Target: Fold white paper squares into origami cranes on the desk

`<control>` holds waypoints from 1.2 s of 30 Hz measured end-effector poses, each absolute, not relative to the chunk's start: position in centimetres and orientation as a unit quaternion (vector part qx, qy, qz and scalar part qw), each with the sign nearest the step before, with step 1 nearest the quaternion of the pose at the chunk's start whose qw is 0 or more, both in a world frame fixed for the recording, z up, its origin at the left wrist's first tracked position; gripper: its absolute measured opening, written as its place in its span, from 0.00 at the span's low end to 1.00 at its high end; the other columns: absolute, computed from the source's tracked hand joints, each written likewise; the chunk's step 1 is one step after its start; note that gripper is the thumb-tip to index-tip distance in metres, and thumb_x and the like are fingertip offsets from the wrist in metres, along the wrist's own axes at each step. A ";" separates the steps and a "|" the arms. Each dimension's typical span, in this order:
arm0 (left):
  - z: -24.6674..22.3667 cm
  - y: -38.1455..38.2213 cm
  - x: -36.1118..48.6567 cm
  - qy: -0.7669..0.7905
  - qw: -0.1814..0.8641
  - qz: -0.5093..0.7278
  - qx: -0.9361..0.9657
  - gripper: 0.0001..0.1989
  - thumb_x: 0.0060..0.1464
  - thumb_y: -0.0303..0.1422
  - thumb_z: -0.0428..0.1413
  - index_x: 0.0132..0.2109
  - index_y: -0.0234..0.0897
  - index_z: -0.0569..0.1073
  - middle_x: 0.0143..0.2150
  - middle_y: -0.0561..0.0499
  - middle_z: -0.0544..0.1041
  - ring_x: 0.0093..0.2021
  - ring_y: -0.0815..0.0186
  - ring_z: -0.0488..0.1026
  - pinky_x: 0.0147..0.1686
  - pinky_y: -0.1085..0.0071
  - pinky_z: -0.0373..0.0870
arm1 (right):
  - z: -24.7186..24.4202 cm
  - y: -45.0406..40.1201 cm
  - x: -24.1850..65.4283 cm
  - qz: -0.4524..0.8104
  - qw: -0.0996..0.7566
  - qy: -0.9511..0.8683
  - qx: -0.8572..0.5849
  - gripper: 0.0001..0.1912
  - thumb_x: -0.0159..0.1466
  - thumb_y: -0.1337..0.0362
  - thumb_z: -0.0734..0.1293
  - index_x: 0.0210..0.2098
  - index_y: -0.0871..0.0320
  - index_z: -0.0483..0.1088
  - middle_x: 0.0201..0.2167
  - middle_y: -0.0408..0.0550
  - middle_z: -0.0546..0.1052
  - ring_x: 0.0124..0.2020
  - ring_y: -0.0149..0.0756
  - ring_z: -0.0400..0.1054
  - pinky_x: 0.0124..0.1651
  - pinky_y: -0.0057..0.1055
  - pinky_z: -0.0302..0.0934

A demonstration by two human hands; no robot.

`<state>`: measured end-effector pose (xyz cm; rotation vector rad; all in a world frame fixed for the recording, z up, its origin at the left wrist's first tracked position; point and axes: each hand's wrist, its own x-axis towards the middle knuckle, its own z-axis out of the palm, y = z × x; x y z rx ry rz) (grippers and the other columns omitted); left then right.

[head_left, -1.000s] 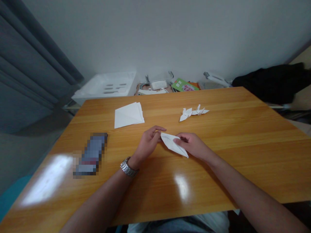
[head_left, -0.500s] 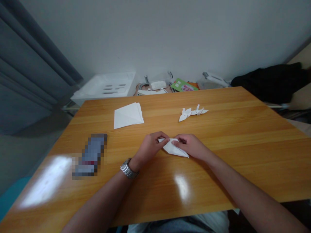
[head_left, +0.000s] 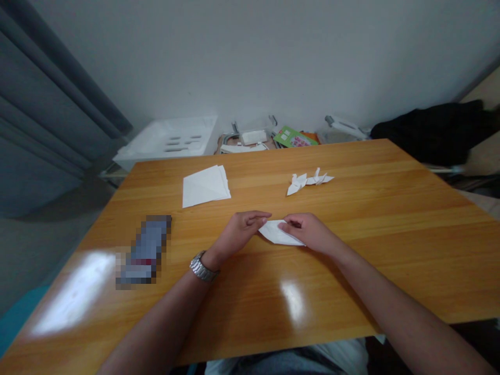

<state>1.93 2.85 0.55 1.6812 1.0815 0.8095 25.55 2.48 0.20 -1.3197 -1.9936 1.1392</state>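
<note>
A folded piece of white paper [head_left: 278, 233] is held just above or on the wooden table in front of me; I cannot tell if it touches the wood. My right hand [head_left: 307, 230] grips its right side, thumb on top and fingers curled behind. At the paper's left tip is my left hand [head_left: 247, 229], its fingers stretched out and its thumb close to or touching the edge. A metal-banded watch [head_left: 203, 266] circles my left wrist. Beyond the hands, two folded white paper cranes [head_left: 297, 184] sit side by side.
A small stack of white paper sheets [head_left: 205, 187] lies at the back left of the table [head_left: 371, 208]. A blurred-out phone-like object [head_left: 146, 250] rests on the left. Behind the far edge are a white tray [head_left: 175, 138], a green booklet [head_left: 292, 136] and dark cloth [head_left: 433, 130].
My left fingers have straightened and eased off the paper's left end. The paper has turned slightly, its right corner rising, while my right hand keeps its grip.
</note>
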 end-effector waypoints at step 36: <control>0.6 2.2 2.7 0.463 0.400 0.325 0.721 0.09 0.61 0.37 0.59 0.44 0.38 0.79 0.39 0.49 0.83 0.39 0.64 0.79 0.38 0.73 0.74 | -0.1 2.6 25.7 0.451 0.260 -0.706 -0.480 0.18 0.65 0.50 0.67 0.31 0.60 0.75 0.27 0.44 0.75 0.28 0.33 0.65 0.30 0.28 0.57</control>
